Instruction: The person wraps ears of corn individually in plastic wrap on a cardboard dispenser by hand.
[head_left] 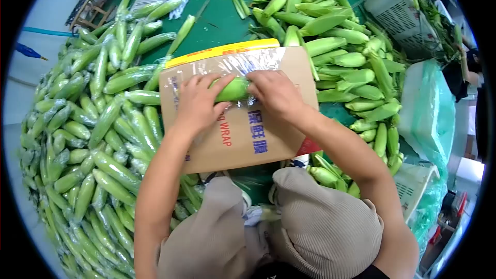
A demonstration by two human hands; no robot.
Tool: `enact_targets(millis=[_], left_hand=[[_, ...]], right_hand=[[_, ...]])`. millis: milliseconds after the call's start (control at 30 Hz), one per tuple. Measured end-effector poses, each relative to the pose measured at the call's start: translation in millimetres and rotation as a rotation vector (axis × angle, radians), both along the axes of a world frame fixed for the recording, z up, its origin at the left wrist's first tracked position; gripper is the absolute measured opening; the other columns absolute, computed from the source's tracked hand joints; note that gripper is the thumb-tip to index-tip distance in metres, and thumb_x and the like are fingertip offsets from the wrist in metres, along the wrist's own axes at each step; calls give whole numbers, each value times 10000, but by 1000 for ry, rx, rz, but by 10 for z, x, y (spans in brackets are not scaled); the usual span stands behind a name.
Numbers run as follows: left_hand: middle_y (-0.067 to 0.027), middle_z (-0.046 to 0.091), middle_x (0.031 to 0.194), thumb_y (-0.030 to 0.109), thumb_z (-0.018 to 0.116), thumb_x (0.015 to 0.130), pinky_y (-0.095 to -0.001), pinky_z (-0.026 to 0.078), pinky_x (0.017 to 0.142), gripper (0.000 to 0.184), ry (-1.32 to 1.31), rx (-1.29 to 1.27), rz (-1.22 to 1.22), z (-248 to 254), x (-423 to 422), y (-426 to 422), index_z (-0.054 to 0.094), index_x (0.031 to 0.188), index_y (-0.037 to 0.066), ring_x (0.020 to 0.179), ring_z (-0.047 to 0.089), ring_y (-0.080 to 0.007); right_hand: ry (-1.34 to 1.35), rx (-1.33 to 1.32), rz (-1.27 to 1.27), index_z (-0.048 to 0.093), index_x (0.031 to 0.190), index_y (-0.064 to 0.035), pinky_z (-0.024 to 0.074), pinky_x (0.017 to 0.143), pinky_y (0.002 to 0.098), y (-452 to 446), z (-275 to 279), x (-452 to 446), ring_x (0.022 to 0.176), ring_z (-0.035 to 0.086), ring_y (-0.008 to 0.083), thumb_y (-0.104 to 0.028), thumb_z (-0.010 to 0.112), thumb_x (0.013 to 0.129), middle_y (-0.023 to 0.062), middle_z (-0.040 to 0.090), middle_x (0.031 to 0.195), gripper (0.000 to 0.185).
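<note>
A green ear of corn (232,89) in its husk lies on a cardboard cling wrap box (222,155) in front of my knees. My left hand (197,101) is closed around the left end of the ear. My right hand (276,93) has its fingers curled on the right end, partly hiding it. Shiny cling film (261,61) stretches over the top of the box, behind the ear. A yellow strip (222,52) runs along the box's far edge.
Film-wrapped corn ears (111,175) form a large pile on the left. Unwrapped ears (356,78) are heaped at the right. A white basket (395,15) with green leaves stands at the back right, and green plastic sheeting (433,108) hangs near it.
</note>
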State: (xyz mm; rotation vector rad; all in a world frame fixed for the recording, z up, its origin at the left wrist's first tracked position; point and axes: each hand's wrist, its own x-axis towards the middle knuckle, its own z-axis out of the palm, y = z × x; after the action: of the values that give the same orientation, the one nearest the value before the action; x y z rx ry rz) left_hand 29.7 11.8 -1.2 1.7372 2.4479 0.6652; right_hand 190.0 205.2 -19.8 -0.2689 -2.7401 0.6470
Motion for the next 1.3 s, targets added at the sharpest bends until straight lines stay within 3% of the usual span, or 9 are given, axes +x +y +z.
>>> enact_targets(millis=[167,300,467,600,733,933,1000,1167,1300], left_hand=[[-123,623,1197,409,877,750,-495,398,1098,780,-64,375,235,-218,-72,-719,578,1412,124,1176,549,-365],[-94,636,1047,377,882,778,-427,485,951,521,-80,-154,479,-180,135,-971,711,1181,94,1079,580,-319],[-130,719,997,154,643,1004,-410,548,724,137,61,59,587,-367,-113,-1016,706,1087,64,820,693,-295],[-169,740,1118,101,575,1052,-416,534,972,124,-511,622,705,-410,306,-1111,632,1129,22,1093,706,-254],[-212,668,1342,125,653,963,-519,462,1102,321,-199,284,247,-273,711,-962,610,1254,-5,1254,611,-457],[-217,598,1414,321,635,948,-573,317,1183,540,46,-272,169,378,165,-291,587,1396,24,1314,551,-408],[-208,579,1453,329,599,978,-585,308,1178,511,330,-385,127,-344,-643,-170,599,1397,37,1357,527,-391],[-201,628,1406,196,642,1003,-500,387,1134,387,293,206,195,-237,-1040,204,642,1347,18,1314,559,-401],[-180,610,1421,102,625,884,-545,378,1136,544,306,69,86,-96,-205,30,564,1419,27,1309,558,-411]], right_hand=[[-87,153,145,575,1268,-77,434,973,440,-44,20,-288,1090,596,283,-322,864,708,64,641,1105,676],[-32,93,166,584,1233,-70,446,935,440,-84,-81,-161,1066,598,297,-314,861,719,74,641,1079,633],[-46,68,116,595,1181,-66,487,895,450,-25,19,-99,1003,615,334,-340,843,765,115,641,1009,557],[-211,-26,386,571,1118,-50,522,873,493,36,78,44,990,627,402,-425,819,803,165,640,1003,549],[-370,-35,578,569,1195,-50,519,897,488,-76,130,194,1041,628,401,-526,741,877,174,644,1043,598],[26,-28,112,601,1295,-40,481,989,482,-223,175,-88,1143,601,364,-484,736,878,181,628,1182,624],[77,86,182,617,1256,-10,445,1031,496,-226,166,-306,1192,581,362,-491,719,890,182,628,1219,613],[163,189,177,628,1248,-3,427,1075,520,-66,-233,-692,1288,534,358,-603,818,668,159,595,1333,856],[3,7,194,600,1207,11,513,969,484,75,-489,-1048,1175,616,392,-484,900,607,201,647,1216,834]])
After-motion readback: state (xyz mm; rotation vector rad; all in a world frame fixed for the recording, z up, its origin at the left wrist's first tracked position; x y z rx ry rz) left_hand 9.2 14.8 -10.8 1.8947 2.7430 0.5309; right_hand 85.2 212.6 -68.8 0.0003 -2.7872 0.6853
